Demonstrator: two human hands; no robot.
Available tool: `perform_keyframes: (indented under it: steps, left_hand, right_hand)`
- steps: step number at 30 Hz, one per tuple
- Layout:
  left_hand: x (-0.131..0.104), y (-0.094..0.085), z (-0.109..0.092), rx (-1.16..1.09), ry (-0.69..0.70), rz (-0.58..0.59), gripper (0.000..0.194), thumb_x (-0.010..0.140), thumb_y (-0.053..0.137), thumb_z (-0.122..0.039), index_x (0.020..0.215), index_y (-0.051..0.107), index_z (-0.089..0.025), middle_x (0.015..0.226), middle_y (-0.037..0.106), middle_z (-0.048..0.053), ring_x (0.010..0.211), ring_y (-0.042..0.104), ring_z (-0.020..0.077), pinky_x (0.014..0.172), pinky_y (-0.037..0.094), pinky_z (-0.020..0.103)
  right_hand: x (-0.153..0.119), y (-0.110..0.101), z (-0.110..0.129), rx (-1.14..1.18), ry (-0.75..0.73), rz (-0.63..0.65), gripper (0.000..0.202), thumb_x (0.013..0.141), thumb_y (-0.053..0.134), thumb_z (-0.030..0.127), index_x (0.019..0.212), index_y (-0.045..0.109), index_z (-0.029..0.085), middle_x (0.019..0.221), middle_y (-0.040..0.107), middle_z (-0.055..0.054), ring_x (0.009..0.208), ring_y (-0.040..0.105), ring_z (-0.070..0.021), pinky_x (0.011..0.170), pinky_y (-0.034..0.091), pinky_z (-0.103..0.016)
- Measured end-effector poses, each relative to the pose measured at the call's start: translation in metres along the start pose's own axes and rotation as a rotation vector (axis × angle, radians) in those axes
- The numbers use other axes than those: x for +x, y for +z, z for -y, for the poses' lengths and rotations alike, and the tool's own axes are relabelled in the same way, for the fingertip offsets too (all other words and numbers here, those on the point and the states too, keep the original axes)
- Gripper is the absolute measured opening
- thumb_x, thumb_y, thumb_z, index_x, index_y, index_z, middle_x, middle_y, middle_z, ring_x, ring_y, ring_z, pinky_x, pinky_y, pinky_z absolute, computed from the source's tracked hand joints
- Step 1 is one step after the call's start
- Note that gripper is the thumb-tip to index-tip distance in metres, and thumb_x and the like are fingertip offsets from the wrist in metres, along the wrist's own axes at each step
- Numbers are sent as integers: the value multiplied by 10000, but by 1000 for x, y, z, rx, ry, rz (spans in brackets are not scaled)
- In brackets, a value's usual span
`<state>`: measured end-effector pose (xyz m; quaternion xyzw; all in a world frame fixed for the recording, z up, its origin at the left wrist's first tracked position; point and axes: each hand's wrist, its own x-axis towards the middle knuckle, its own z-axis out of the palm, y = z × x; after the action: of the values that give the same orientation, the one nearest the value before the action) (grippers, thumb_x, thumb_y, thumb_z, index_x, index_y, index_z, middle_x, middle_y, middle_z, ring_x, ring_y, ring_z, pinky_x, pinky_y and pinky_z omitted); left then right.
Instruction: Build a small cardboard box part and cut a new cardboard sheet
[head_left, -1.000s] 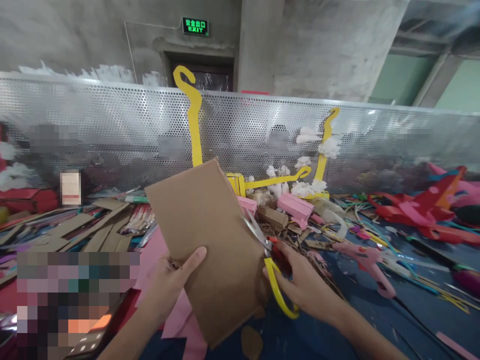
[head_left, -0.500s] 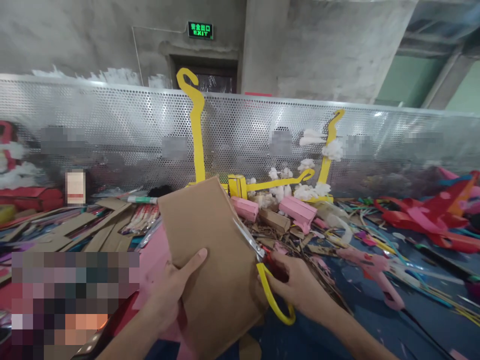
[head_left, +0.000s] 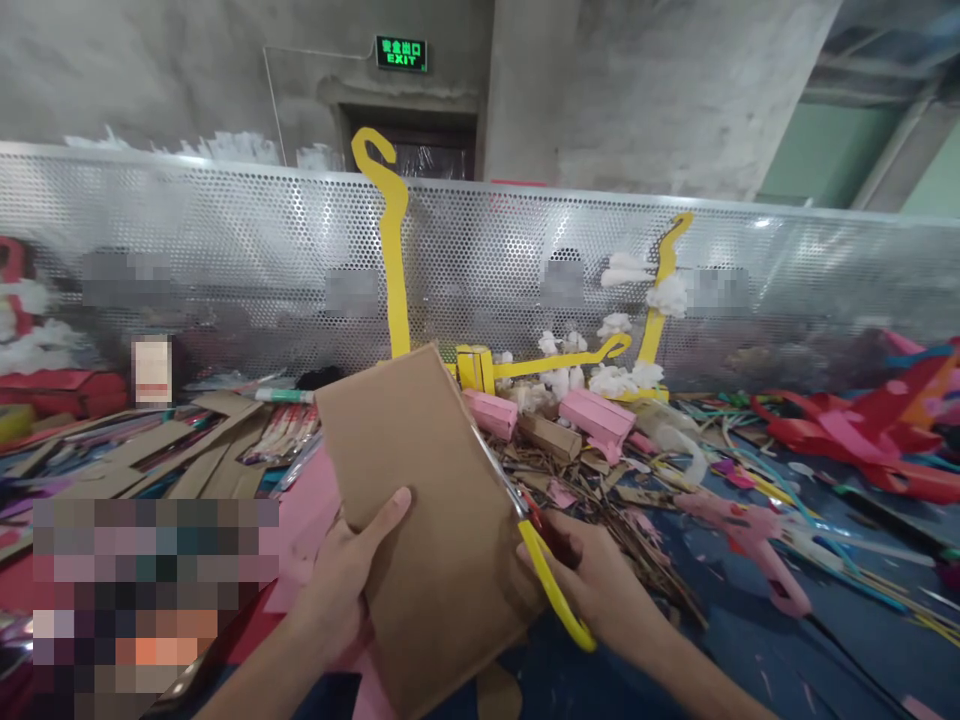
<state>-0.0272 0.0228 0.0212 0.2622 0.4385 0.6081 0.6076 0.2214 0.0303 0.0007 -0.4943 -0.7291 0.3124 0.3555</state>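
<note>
A brown piece of cardboard (head_left: 435, 520) is tilted up in front of me. My left hand (head_left: 360, 560) grips its left side, the thumb lying flat on the face and the other fingers hidden behind. My right hand (head_left: 585, 575) is closed around the scissors (head_left: 551, 590), which have a yellow handle and some red by the fingers. The scissors' blades lie along the cardboard's right edge, pointing up and left; part of them is hidden by the sheet. Pink sheet material (head_left: 311, 530) lies under and left of the cardboard.
A pink glue gun (head_left: 757, 545) with a black cord lies at right. Cardboard strips (head_left: 217, 440) and markers litter the left. Pink rolled pieces (head_left: 596, 415), white fluff and tall yellow hooked cutouts (head_left: 394, 270) stand before a perforated metal barrier (head_left: 472, 250).
The scissors' handles have come closer together and the blades show less of a gap along the cardboard's edge. The left hand and cardboard have barely moved.
</note>
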Motion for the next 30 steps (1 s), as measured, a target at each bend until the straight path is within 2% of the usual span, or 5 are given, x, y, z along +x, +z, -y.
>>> perform_keyframes:
  steps: [6,10,13,21,30]
  left_hand:
    - [-5,1,-5,84,42,32,690,733,838,-368,1349,580,-197,1283,697,143,1094,709,303,940,594,420]
    - [-11,3,-9,242,100,-22,708,706,854,-368,1323,602,-129,1273,697,164,1132,690,297,917,602,348]
    - [-9,1,-6,252,167,14,768,728,838,-377,1405,538,-173,1312,680,134,1168,672,275,948,585,337]
    - [-6,1,0,130,133,57,875,719,848,-364,1479,452,-187,1311,680,141,1168,669,296,942,591,370]
    - [-9,3,1,95,115,23,838,689,868,-344,1431,514,-178,1279,696,159,1133,687,321,932,598,410]
  right_hand:
    - [0,1,2,-139,-62,-61,260,907,581,425,870,581,168,746,613,-12,651,496,-151,564,357,-253]
    - [-2,-5,10,-268,-99,-116,268,891,586,434,933,585,169,779,648,-38,649,535,-166,569,371,-264]
    - [-1,-8,15,-322,-102,-151,233,876,600,401,939,596,176,739,654,-31,612,534,-169,555,350,-267]
    - [4,-4,10,-299,-9,-210,290,825,651,451,730,564,191,594,550,19,549,429,-138,521,285,-256]
    - [5,-1,10,-206,-16,-150,344,876,589,498,757,583,174,654,578,1,594,465,-144,524,322,-254]
